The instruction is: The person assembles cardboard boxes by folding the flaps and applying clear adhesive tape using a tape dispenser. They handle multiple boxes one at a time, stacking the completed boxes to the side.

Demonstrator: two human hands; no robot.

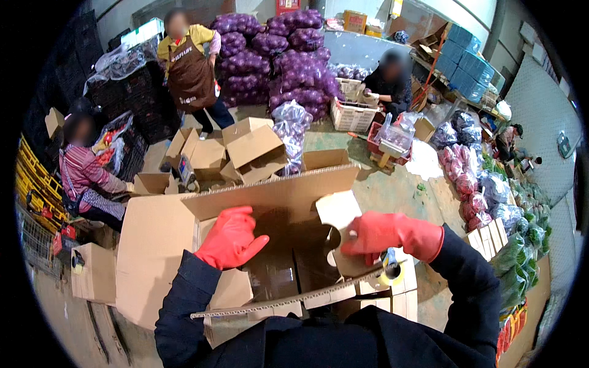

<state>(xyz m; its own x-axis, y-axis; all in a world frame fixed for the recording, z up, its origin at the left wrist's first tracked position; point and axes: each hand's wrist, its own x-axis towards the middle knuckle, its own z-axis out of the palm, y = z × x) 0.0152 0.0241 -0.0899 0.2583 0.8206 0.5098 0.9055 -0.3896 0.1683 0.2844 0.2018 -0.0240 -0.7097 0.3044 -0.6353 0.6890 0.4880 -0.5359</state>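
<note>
In front of me stands a large open cardboard box [276, 187], its flaps raised or spread and its inside partly in shadow. My left hand [230, 238], in a red rubber glove, is over the left side of the opening, thumb and forefinger apart with nothing between them. My right hand [389, 236], gloved alike, is curled at the box's right end flap [339, 211]; its fingertips are partly hidden and slightly blurred. A roll of tape [391, 273] lies just below the right hand, on cartons beside the box.
Folded cartons [253, 144] lie beyond the box. Purple mesh sacks [300, 67] are stacked at the back. One person [190, 61] stands in a brown apron; another [92, 165] is at the left. A third person sits by a white crate [353, 113]. Bagged greens [521, 257] line the right.
</note>
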